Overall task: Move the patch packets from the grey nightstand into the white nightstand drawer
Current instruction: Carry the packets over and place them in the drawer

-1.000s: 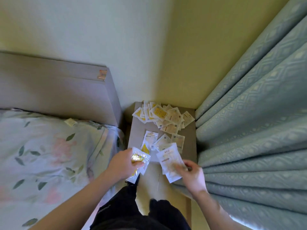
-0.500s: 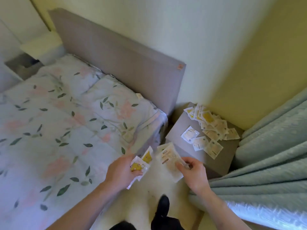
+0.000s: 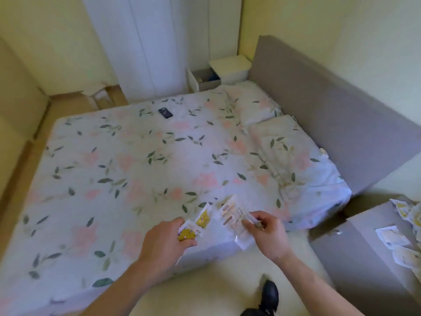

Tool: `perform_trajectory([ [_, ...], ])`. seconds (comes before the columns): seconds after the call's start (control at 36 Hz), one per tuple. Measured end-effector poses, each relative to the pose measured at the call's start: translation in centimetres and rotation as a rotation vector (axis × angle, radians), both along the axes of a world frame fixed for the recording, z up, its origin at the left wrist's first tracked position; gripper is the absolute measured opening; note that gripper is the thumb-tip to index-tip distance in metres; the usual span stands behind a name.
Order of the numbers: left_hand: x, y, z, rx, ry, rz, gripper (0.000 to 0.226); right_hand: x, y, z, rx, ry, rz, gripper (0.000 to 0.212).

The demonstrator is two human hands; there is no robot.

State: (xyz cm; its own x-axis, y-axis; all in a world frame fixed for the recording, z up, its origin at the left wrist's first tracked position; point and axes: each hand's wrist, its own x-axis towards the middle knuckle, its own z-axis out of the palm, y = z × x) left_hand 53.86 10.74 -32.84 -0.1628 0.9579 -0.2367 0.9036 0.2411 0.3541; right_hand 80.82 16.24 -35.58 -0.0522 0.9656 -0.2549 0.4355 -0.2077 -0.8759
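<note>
My left hand [image 3: 166, 241] grips a few small patch packets [image 3: 198, 224] with yellow prints. In my right hand [image 3: 266, 236] is a larger clear-white patch packet [image 3: 232, 218], pinched at its right edge. Both hands hover over the near edge of the bed. The grey nightstand [image 3: 355, 252] stands at the right, with more packets [image 3: 401, 245] lying on its top at the frame edge. Across the bed, beside the headboard, is the white nightstand [image 3: 230, 68] with its drawer [image 3: 202, 82] pulled open.
A floral-sheeted bed [image 3: 148, 169] with two pillows [image 3: 280, 142] fills the middle. A dark phone [image 3: 165, 113] lies on it near the far side. A grey headboard [image 3: 330, 124] runs along the right wall. My dark shoe [image 3: 270, 293] is on the pale floor.
The view has swung left from the grey nightstand toward the bed and the white nightstand beyond it. Both hands have kept hold of their packets.
</note>
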Motion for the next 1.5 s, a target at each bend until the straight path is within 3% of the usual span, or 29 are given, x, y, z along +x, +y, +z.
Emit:
perform_trajectory([
  [0.22, -17.6, -10.6, 2.3, 0.023, -0.017, 0.294, 0.045, -20.0, -3.1, 2.1, -0.020, 0.066, 0.285, 0.013],
  [0.44, -30.1, -15.4, 2.5, 0.013, -0.020, 0.518, 0.045, -35.5, -3.1, 3.1, -0.006, 0.029, 0.555, 0.012],
  [0.78, -50.6, -19.1, 4.8, 0.020, -0.057, 0.782, 0.043, -60.3, -2.3, 2.1, 0.010, 0.040, 0.770, 0.012],
  [1.0, -65.4, -23.8, 4.7, 0.050, 0.012, 0.914, 0.034, -77.8, -4.3, 3.8, 0.049, 0.074, 0.893, 0.014],
  [1.25, -84.5, -26.5, 3.6, 0.099, -0.010, 0.756, 0.027, -94.7, -8.4, 2.0, 0.047, 0.063, 0.778, 0.014],
  [1.5, -98.8, -22.4, 5.5, 0.126, 0.011, 0.487, 0.026, -103.1, -10.4, 3.2, 0.027, 0.074, 0.493, 0.008],
])
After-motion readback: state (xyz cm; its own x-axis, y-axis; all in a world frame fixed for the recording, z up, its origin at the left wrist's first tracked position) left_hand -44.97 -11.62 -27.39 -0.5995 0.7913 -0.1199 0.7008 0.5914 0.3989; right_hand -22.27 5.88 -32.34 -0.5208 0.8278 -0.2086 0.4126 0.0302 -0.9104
